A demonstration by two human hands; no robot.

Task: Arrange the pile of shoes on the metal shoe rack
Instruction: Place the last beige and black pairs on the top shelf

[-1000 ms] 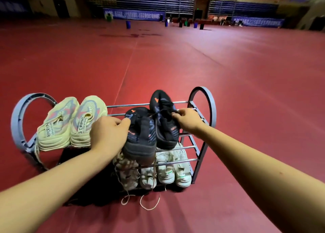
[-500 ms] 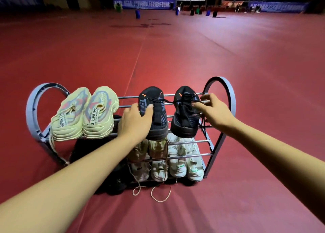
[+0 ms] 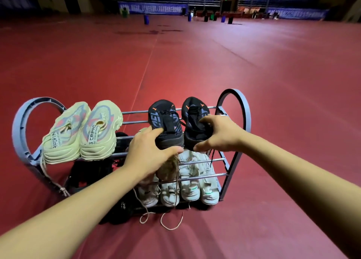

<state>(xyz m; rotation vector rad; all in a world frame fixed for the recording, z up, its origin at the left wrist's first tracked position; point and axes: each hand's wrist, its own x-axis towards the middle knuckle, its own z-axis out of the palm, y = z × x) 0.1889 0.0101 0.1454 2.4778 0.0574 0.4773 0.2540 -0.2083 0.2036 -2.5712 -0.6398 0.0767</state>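
A metal shoe rack (image 3: 237, 96) with blue-grey arched ends stands on the red floor. On its top tier at the left lie two pale yellow sneakers (image 3: 82, 131), toes away from me. At the right of the same tier lie two black sneakers with orange marks. My left hand (image 3: 150, 151) grips the heel of the left black sneaker (image 3: 164, 120). My right hand (image 3: 218, 133) grips the heel of the right black sneaker (image 3: 195, 116). White sneakers (image 3: 191, 180) fill the lower tiers at the right. Dark shoes (image 3: 93, 172) sit low at the left, partly hidden.
Loose laces (image 3: 166, 219) trail on the floor in front of the rack. Red sports floor (image 3: 273, 82) spreads all around. Far off stand blue and dark bins (image 3: 146, 19) and banners along the hall wall.
Both black sneakers have been slid further back on the top tier and now lie side by side. My hands have shifted from their sides to their heels.
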